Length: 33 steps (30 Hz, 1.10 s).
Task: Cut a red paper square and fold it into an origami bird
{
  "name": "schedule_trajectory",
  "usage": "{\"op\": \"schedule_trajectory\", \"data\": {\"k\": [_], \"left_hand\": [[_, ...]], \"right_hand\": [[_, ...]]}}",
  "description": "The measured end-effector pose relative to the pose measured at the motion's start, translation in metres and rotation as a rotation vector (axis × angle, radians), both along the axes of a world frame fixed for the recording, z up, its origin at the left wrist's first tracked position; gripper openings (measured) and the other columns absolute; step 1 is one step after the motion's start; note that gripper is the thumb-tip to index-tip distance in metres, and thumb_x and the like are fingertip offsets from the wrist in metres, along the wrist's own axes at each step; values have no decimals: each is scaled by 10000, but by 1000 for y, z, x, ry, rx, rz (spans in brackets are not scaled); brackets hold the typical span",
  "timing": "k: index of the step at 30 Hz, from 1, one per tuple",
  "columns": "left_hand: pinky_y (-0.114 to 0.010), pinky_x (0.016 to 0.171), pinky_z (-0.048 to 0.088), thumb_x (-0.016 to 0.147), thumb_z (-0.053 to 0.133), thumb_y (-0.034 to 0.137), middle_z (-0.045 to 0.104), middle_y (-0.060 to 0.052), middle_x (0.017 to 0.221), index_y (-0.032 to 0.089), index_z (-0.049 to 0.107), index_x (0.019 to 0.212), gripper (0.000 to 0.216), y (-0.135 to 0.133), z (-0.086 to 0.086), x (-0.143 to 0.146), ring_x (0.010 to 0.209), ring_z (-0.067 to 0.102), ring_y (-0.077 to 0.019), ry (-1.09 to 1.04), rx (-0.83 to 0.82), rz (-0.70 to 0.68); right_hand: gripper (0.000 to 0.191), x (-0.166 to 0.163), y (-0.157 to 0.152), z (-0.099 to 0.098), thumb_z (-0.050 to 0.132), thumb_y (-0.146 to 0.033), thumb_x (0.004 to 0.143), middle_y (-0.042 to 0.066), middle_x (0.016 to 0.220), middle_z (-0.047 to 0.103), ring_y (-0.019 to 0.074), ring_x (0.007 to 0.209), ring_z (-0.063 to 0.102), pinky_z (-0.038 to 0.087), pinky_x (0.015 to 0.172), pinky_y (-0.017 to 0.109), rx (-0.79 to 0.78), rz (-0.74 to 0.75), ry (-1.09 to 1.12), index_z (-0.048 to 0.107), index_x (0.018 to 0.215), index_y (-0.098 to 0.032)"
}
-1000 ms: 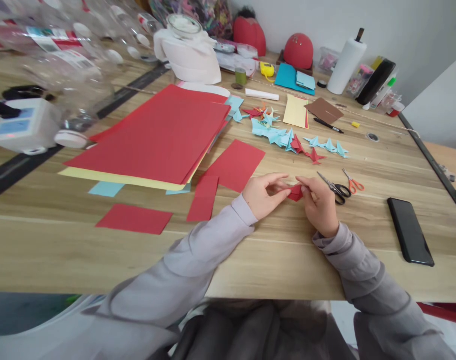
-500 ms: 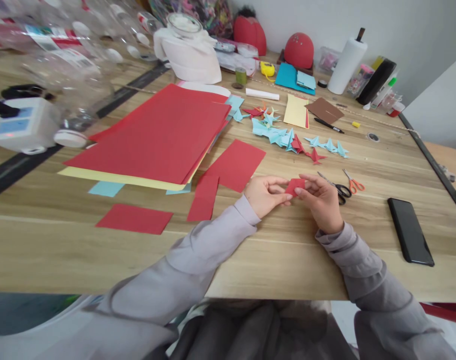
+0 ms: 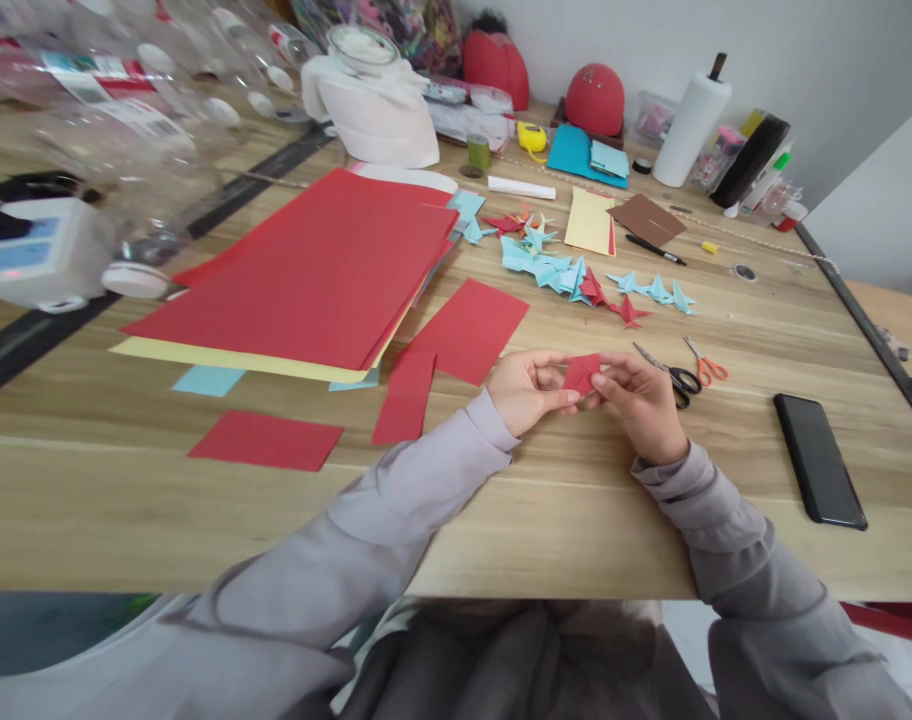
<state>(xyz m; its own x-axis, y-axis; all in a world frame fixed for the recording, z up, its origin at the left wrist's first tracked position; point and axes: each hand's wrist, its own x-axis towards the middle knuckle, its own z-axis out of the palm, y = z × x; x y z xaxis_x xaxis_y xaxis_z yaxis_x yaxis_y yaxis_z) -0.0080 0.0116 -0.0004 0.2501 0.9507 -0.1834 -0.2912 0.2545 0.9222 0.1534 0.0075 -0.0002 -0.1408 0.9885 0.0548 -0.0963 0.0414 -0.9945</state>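
Note:
A small folded piece of red paper [image 3: 580,372] is held just above the wooden table [image 3: 546,520], between both hands. My left hand [image 3: 529,390] pinches its left side with thumb and fingers. My right hand [image 3: 643,404] pinches its right side, fingers curled round it. Both wrists rest near the table in grey sleeves. A little to the right lie the scissors [image 3: 681,370] with orange and black handles. Beyond the hands lie several folded paper cranes [image 3: 576,275], light blue and red.
A stack of large red sheets [image 3: 306,270] on yellow paper lies to the left, with cut red pieces [image 3: 265,440] nearer. A black phone [image 3: 820,472] lies at the right. A paper towel roll [image 3: 690,125], pen [image 3: 655,249] and clutter stand at the back.
The red paper piece has been lifted off the table and turned up between the fingers. Both hands shifted slightly left and closer together.

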Motion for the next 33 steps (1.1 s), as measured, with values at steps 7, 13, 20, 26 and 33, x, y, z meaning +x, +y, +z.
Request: {"op": "schedule_trajectory", "data": {"k": [7,13,20,26,33], "left_hand": [[-260,517,522,487,843,102,671,-12,502,49,599,1035,602,-1,0,4,459,639,-154,19,-25,-15],[-309,611,553,456,870,155,705,-39,564,48,615,1074,677,-4,-6,6,531,680,-189,13,5,-119],[-390,710,584,415,882,177,746,-79,716,74,617,1099,741,-4,-4,6,665,718,-241,-99,-50,-82],[-394,822,567,463,862,225,747,-104,836,92,664,968,559,-2,-2,6,805,714,-232,19,108,147],[-294,531,569,542,813,292,710,-53,667,105,707,764,309,-2,3,5,568,652,-161,84,164,199]], "right_hand": [[500,-4,-2,0,808,-346,629,-21,703,690,132,599,641,514,581,279,28,-24,-11,586,1052,-201],[375,-2,-2,-2,728,-415,716,-47,548,619,107,479,549,436,494,255,32,-87,-89,618,985,-178],[405,-2,-1,0,769,-391,677,-24,630,677,118,545,599,475,540,258,16,-147,2,614,994,-192],[304,-1,1,-4,806,-353,640,16,767,715,136,644,633,525,634,298,54,-124,22,652,854,-203],[202,-3,-3,-2,777,-311,683,-7,694,688,132,604,617,505,582,287,116,-86,-23,693,845,-224]]}}
